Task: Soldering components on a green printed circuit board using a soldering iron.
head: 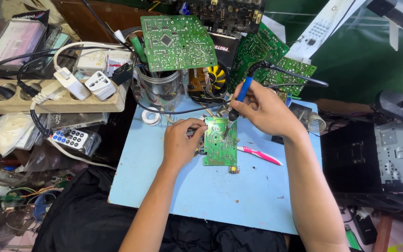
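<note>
From my remote feed: both forearms are bare to the frame's lower edge, no sleeves showing. The left hand [180,142] and right hand [264,109] wear no gloves, rings or watch. Dark black clothing covers the lap below. Fingernails are short.

Gripped a blue-handled soldering iron [239,98] in the right hand [264,109], tip down on a small green circuit board [220,148]. Steadied that board's edge with the left hand [180,142]. Left a pink toothbrush [260,155] just below the iron grip, on the blue mat [239,196].
</note>
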